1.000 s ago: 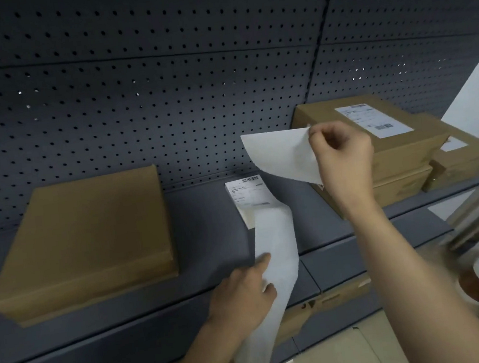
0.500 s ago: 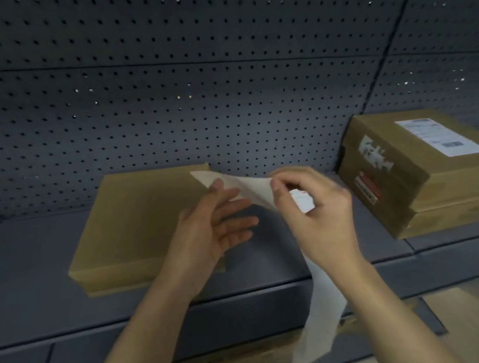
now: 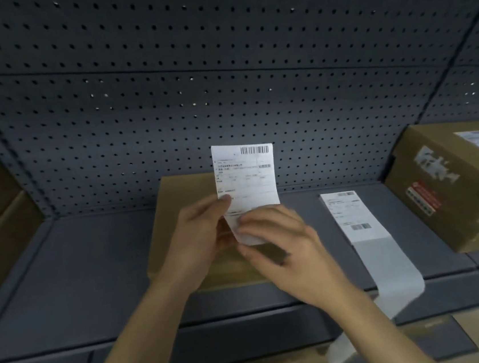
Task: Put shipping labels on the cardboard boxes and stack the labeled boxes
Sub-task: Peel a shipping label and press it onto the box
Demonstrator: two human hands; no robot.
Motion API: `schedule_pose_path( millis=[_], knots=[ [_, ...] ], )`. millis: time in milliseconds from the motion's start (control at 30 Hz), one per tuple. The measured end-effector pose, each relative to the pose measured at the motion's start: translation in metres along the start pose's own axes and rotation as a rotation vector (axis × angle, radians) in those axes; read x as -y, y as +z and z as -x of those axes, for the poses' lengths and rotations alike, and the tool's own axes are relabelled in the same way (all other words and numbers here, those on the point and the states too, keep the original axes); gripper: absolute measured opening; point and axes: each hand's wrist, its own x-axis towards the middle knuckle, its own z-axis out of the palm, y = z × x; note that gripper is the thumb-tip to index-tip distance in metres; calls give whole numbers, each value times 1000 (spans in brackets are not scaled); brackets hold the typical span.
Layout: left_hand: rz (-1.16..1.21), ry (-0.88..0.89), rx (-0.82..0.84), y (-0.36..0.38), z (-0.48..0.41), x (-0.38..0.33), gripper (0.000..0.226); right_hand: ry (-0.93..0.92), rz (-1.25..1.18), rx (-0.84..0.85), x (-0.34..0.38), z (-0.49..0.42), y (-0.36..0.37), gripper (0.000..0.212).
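Left hand (image 3: 199, 233) and right hand (image 3: 281, 242) both pinch shipping label (image 3: 245, 177) upright above unlabeled cardboard box (image 3: 185, 217) on shelf (image 3: 93, 272).

Left hand (image 3: 201, 233) and right hand (image 3: 281, 245) are pinching a printed shipping label (image 3: 245, 177) upright over a flat cardboard box (image 3: 185, 217); label strip (image 3: 367, 235) is lying on grey shelf (image 3: 78, 274), hanging off its front edge; labeled box (image 3: 453, 183) is sitting right.

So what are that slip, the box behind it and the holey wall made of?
The shipping label looks like thin matte white paper: it curls and carries printed barcodes. The cardboard box looks like plain brown cardboard, dull surface. The back wall seems painted metal, dark grey with punched holes; a guess.
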Motion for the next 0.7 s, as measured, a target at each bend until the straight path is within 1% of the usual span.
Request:
schedule_pose_path(
  millis=[67, 100, 167, 233, 267, 333, 400, 467, 567, 700],
  knots=[
    [20, 7, -20, -15, -4, -3, 24, 35, 0, 9, 5, -5, 9, 30],
    [37, 5, -37, -23, -6, -5, 22, 73, -7, -11, 7, -7, 12, 31],
    [72, -23, -46, -37, -11, -8, 21, 185, -13, -122, 9, -12, 15, 25],
    [79, -64, -20, -49, -15, -10, 23, 392, -48, -272, 8, -20, 16, 13],
    [80, -79, -14, -53, -16, -11, 25, 532, -128, -319, 6, -26, 16, 9],
    [101, -99, -14, -59, -18, -10, 25, 773, -382, -310, 0, -36, 16, 7],
    [115, -111, -5, -61, -20, -9, 25, 889, -558, -238, -5, -42, 18, 9],
    [92, -114, 13, -60, -21, -8, 25, 912, -617, -186, -8, -45, 21, 12],
    [8, -98, 10, -59, -24, -5, 25, 902, -614, -174, -15, -48, 22, 12],
    [-261, -32, -49, -60, -26, -1, 23, 891, -608, -171, -28, -50, 22, 12]
  ],
)
